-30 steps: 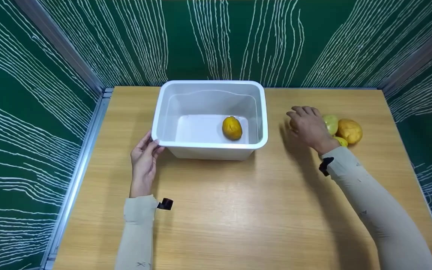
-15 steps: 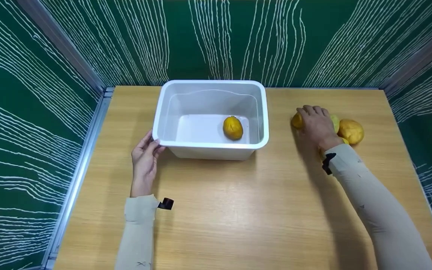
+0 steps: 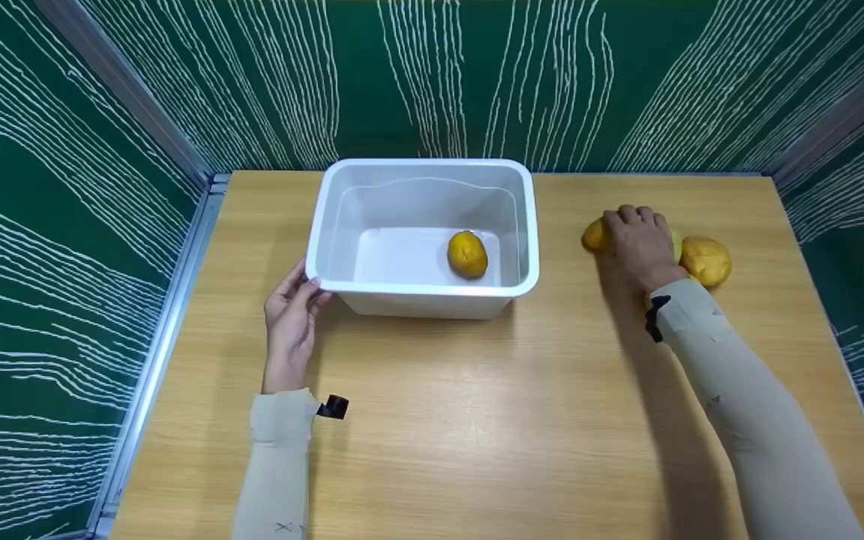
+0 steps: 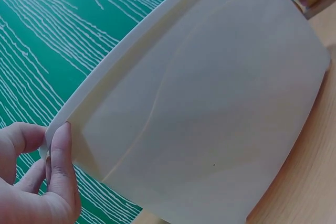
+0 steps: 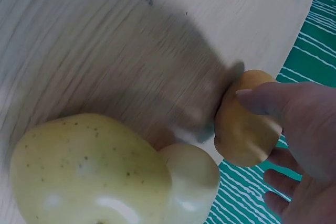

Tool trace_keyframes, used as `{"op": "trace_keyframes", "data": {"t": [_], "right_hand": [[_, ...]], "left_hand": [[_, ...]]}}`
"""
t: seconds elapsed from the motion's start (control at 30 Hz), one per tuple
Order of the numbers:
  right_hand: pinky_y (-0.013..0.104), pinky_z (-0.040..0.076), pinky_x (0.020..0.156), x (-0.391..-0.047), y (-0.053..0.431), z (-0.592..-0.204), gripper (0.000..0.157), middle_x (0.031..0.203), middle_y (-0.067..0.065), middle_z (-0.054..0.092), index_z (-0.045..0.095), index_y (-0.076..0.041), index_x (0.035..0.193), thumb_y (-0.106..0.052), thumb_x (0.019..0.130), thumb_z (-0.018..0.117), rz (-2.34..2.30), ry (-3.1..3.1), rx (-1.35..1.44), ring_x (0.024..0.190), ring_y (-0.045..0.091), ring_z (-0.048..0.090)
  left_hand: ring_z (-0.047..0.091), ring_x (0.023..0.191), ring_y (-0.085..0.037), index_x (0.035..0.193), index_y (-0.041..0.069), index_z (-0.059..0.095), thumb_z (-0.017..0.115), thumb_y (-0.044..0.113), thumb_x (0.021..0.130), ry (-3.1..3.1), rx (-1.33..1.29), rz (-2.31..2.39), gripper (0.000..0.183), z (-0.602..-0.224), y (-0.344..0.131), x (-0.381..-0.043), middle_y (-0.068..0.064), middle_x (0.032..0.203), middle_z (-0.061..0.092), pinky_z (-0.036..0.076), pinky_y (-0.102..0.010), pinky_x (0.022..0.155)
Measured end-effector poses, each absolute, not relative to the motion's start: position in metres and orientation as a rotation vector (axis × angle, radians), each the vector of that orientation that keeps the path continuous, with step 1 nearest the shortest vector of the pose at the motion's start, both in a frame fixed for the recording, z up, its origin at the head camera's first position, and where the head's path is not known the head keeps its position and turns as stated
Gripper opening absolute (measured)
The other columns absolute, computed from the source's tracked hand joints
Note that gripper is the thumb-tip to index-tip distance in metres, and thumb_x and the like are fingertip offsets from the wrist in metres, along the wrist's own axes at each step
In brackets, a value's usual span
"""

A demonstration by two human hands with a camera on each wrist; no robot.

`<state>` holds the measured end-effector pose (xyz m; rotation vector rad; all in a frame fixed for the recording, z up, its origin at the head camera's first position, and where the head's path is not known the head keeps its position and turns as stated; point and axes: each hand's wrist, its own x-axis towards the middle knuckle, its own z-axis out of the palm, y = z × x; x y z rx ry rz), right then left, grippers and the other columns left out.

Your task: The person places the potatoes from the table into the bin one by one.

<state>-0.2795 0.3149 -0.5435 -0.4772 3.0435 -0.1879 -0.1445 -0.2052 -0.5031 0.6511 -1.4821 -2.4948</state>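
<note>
A white plastic bin (image 3: 421, 289) stands on the wooden table, one yellow-orange fruit (image 3: 467, 255) lying on its floor. My left hand (image 3: 289, 322) pinches the bin's front left rim corner; the left wrist view shows the thumb and fingers at either side of the lip (image 4: 100, 72). At the right, my right hand (image 3: 642, 246) is over a group of fruit. Its thumb lies on another yellow-orange fruit (image 5: 244, 129), with a finger at that fruit's far edge. In the head view this fruit peeks out left of the knuckles. The hand hides part of the group.
A large speckled pale-yellow fruit (image 5: 89, 171) and a smaller pale-green one (image 5: 191, 182) lie close by the right hand. Another yellow fruit (image 3: 706, 261) sits right of the wrist. Green walls with white streaks (image 3: 432, 82) enclose the table's back and sides.
My right hand has shifted right across the fruit group, uncovering more of the yellow-orange fruit at its left. My left hand and the bin have stayed in place.
</note>
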Motion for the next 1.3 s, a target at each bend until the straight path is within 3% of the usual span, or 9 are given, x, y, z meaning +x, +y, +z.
{"op": "trace_keyframes", "data": {"t": [0.27, 0.53, 1.03, 1.3], "right_hand": [[0.073, 0.036, 0.116, -0.2813, 0.3139, -0.542, 0.046, 0.134, 0.034, 0.047, 0.054, 0.007, 0.137, 0.01, 0.094, 0.071, -0.189, 3.066, -0.44, 0.126, 0.055, 0.039], [0.072, 0.031, 0.121, -0.2817, 0.3095, -0.5439, 0.051, 0.141, 0.037, 0.046, 0.051, 0.008, 0.139, 0.02, 0.092, 0.066, -0.181, 3.069, -0.413, 0.137, 0.056, 0.034], [0.075, 0.038, 0.113, -0.2814, 0.3128, -0.5509, 0.041, 0.134, 0.038, 0.048, 0.052, 0.01, 0.135, 0.019, 0.096, 0.058, -0.197, 3.082, -0.351, 0.131, 0.058, 0.038], [0.075, 0.038, 0.113, -0.2799, 0.3113, -0.5489, 0.042, 0.134, 0.039, 0.052, 0.053, 0.01, 0.135, 0.015, 0.095, 0.063, -0.207, 3.079, -0.355, 0.131, 0.057, 0.039]], "left_hand": [[0.067, 0.082, -0.011, 0.152, -0.008, 0.048, 0.055, -0.015, 0.101, -1.442, 0.653, -2.5, 0.052, -0.503, -0.2036, -0.1459, -0.014, 0.127, 0.057, 0.064, -0.015, 0.072], [0.067, 0.083, -0.011, 0.152, -0.007, 0.048, 0.055, -0.014, 0.102, -1.455, 0.643, -2.502, 0.052, -0.503, -0.2035, -0.1456, -0.015, 0.129, 0.057, 0.064, -0.015, 0.074], [0.066, 0.083, -0.012, 0.152, -0.009, 0.046, 0.055, -0.014, 0.101, -1.428, 0.615, -2.52, 0.052, -0.5041, -0.2038, -0.1453, -0.014, 0.129, 0.055, 0.064, -0.016, 0.074], [0.067, 0.081, -0.012, 0.152, -0.009, 0.047, 0.056, -0.014, 0.101, -1.424, 0.626, -2.518, 0.052, -0.5045, -0.2043, -0.145, -0.015, 0.13, 0.055, 0.064, -0.016, 0.073]]}}
